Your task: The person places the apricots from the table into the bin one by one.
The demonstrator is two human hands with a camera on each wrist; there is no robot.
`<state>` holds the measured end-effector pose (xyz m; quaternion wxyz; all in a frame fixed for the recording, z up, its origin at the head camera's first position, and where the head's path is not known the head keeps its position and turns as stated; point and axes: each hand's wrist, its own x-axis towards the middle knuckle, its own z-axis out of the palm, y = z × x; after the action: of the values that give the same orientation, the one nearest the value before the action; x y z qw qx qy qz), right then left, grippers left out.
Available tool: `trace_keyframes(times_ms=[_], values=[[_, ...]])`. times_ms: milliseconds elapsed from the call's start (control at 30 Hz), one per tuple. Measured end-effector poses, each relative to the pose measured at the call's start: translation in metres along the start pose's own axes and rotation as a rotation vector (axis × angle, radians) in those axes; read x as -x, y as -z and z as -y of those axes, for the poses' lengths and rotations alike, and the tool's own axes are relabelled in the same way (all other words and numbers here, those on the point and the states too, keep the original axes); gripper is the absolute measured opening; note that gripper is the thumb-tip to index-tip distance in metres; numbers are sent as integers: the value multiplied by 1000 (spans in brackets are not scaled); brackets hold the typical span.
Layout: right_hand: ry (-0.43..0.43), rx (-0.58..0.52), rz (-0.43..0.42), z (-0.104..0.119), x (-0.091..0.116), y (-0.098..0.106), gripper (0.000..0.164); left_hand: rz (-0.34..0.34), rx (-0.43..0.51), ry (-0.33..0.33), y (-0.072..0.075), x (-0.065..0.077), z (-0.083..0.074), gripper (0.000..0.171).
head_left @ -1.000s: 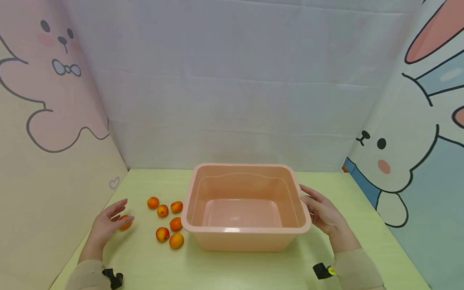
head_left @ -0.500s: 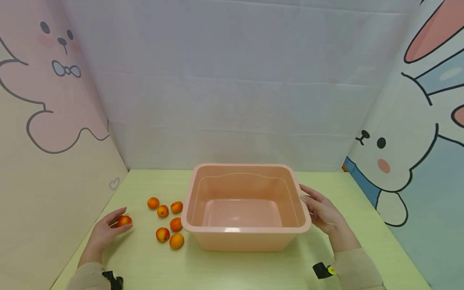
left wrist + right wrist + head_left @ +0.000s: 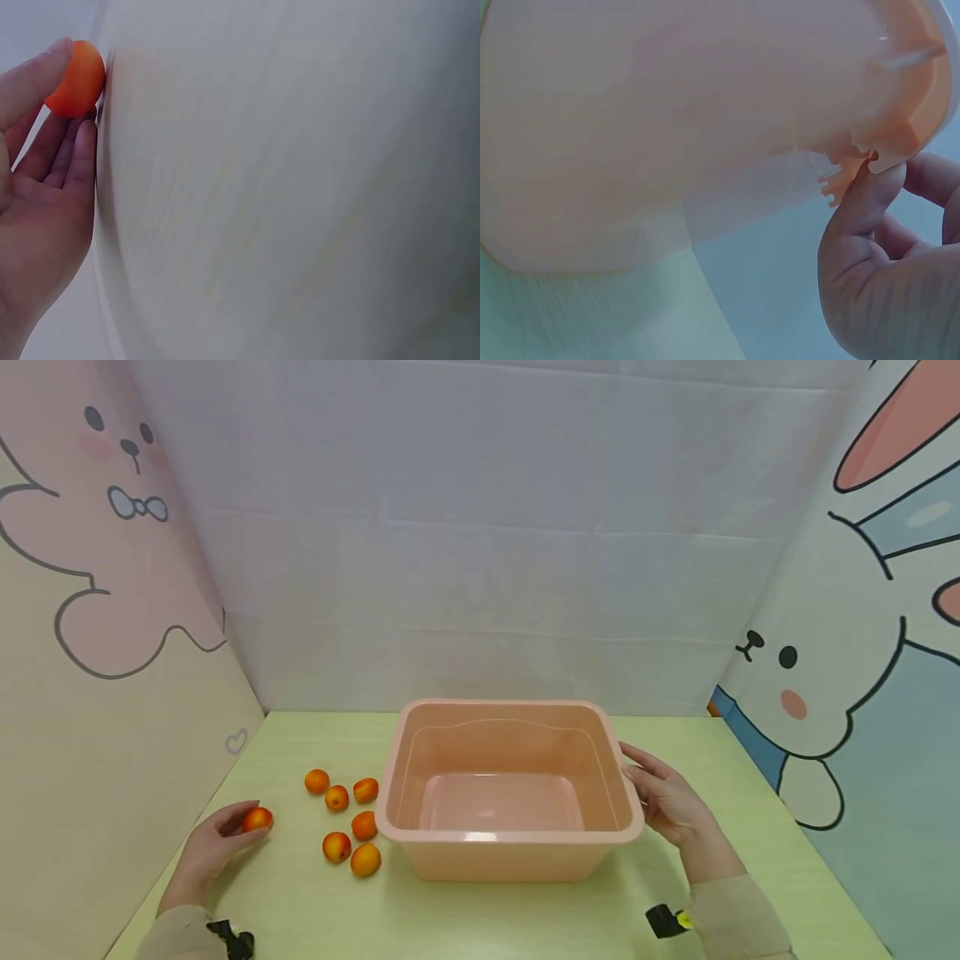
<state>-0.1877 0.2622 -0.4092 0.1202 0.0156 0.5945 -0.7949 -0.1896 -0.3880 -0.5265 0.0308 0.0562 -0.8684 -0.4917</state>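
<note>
My left hand (image 3: 213, 843) is at the left side of the table, pinching a small round orange-red fruit (image 3: 258, 819) between thumb and fingers. In the left wrist view the fruit (image 3: 79, 79) sits at the fingertips, close against the tabletop. A pink plastic basin (image 3: 502, 860) stands upright in the middle, with nothing inside. My right hand (image 3: 671, 797) grips its right rim; the right wrist view shows the thumb (image 3: 859, 210) under the rim by the ribbed outer wall (image 3: 877, 139). Several more fruits (image 3: 337, 847) of the same kind lie between the left hand and the basin.
The pale yellow-green table (image 3: 480, 927) meets a white cloth backdrop (image 3: 480, 568) behind the basin. Cartoon-printed panels stand on both sides, a pink bear (image 3: 120, 543) at left and a white rabbit (image 3: 832, 668) at right.
The left hand's fingers have lowered and closed around the leftmost fruit, whose place has barely altered. The right hand and the basin have stayed where they were.
</note>
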Motion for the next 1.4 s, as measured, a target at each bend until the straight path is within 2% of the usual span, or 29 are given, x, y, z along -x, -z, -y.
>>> trace_keyframes(times_ms=[267, 500, 633, 733, 867, 967, 1100, 1400], values=[[-1, -7, -9, 0, 1, 0, 28, -10, 31, -3, 0, 0, 0, 61], [-2, 1, -18, 0, 1, -3, 27, -28, 18, 1, 1, 1, 2, 60], [-12, 6, -21, 1, 0, -4, 28, -28, -21, 5, 1, 0, 0, 60], [-21, 36, -18, 2, 0, -2, 31, -4, -66, 14, 1, -2, -3, 61], [-30, 99, -17, 4, 1, 0, 44, 31, -114, 43, 2, -5, -9, 63], [-40, 115, -20, 6, 1, 0, 50, 37, -129, 53, 2, -6, -16, 64], [-49, 108, -23, 6, 1, 0, 50, 28, -108, 30, 2, -5, -27, 66], [-43, 106, -21, 7, 1, 0, 46, 9, -17, -46, -6, -6, -72, 67]])
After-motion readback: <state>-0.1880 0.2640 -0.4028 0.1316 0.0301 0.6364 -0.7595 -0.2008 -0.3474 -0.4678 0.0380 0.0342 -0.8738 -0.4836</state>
